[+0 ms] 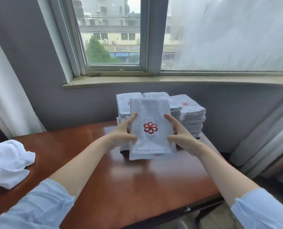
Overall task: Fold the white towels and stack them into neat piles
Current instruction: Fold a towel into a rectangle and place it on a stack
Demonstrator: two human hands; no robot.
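Note:
A folded white towel (pixel 151 142) with a red pinwheel logo is held above the red-brown table (pixel 129 179), in front of the piles. My left hand (pixel 123 131) grips its left edge, thumb on the front and fingers behind. My right hand (pixel 181 131) grips its right edge the same way. Behind it stand piles of folded white towels against the wall: one at the left (pixel 124 103), one in the middle (pixel 155 95) and a taller one at the right (pixel 192 116). A heap of unfolded white towels (pixel 8 162) lies at the table's left edge.
A grey wall and a stone windowsill (pixel 154 80) run behind the table. White curtains hang at the far left (pixel 3 90) and at the right (pixel 269 138). The table's front edge runs diagonally at the lower right.

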